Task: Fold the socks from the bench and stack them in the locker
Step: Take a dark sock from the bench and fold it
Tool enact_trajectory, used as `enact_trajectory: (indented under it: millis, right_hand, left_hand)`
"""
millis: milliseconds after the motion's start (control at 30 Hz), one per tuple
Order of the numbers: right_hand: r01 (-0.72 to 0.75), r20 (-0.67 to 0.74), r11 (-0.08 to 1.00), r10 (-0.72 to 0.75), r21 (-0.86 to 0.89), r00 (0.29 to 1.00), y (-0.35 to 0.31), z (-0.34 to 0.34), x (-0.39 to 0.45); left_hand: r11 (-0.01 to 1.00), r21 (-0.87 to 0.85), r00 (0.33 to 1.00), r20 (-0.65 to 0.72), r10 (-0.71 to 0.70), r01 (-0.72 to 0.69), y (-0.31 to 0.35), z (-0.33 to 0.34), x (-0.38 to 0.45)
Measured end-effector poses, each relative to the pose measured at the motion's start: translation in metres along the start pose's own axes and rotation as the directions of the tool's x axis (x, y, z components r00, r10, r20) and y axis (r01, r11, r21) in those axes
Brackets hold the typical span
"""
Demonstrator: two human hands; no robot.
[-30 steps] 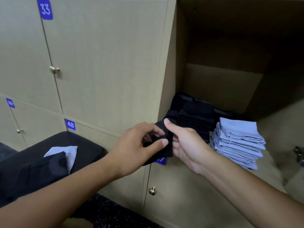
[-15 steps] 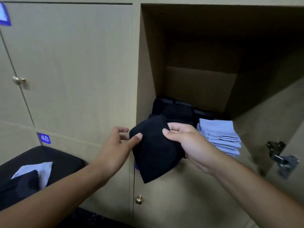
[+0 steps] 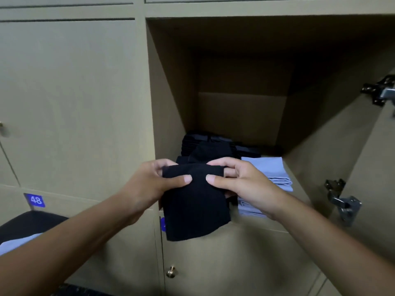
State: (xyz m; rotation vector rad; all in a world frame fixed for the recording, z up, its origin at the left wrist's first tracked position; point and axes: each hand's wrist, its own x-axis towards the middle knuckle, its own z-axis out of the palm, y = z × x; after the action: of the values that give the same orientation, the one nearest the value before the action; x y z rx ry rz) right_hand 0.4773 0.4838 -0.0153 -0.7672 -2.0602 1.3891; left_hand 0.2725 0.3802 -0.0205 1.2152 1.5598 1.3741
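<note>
Socks are mostly stacked: I see a black pile (image 3: 210,146) and a pale blue pile (image 3: 271,174) side by side on the locker floor (image 3: 299,180). My left hand (image 3: 149,184) and right hand (image 3: 245,184) both pinch the top edge of a folded black sock (image 3: 196,206), hanging just before the opening. On the counter (image 3: 32,223) lies pale blue cloth (image 3: 15,244), probably another sock. Door hinges (image 3: 342,204) sit right, clear of my path
</note>
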Motion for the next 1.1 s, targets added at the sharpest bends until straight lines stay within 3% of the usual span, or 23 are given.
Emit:
enact_trajectory:
  millis: [367,533,600,700,833,933,1100]
  right_hand:
    - [0.111,-0.109,0.984,-0.126,-0.138,0.986,-0.001,-0.013,0.005]
    - [0.070,-0.259,0.998,-0.068,-0.001,0.963,-0.003,-0.022,0.005]
    - [0.060,-0.318,0.996,-0.035,0.069,0.947,-0.002,-0.026,0.006]
    - [0.046,-0.395,0.982,0.031,0.182,0.918,0.003,-0.028,0.010]
    - [0.031,-0.481,0.958,0.116,0.286,0.869,0.007,-0.025,0.018]
    - [0.059,-0.551,0.946,0.135,0.320,0.824,0.011,-0.025,0.024]
    - [0.071,-0.608,0.941,0.156,0.332,0.778,0.015,-0.032,0.027]
  left_hand:
    - [0.978,0.168,0.989,0.104,0.108,-0.125,0.044,0.025,0.023]
    - [0.987,0.145,0.997,0.048,0.063,-0.069,0.038,0.023,0.024]
    - [0.997,0.053,0.997,-0.044,0.058,-0.056,0.027,0.022,0.023]
    - [0.959,-0.280,0.991,-0.132,-0.006,-0.032,0.014,0.026,0.020]
    - [0.905,-0.420,0.987,-0.159,0.006,-0.074,0.007,0.041,0.021]
    - [0.926,-0.355,0.974,-0.220,0.046,-0.124,0.009,0.054,0.023]
    - [0.981,0.004,0.930,-0.317,0.186,-0.195,0.019,0.054,0.038]
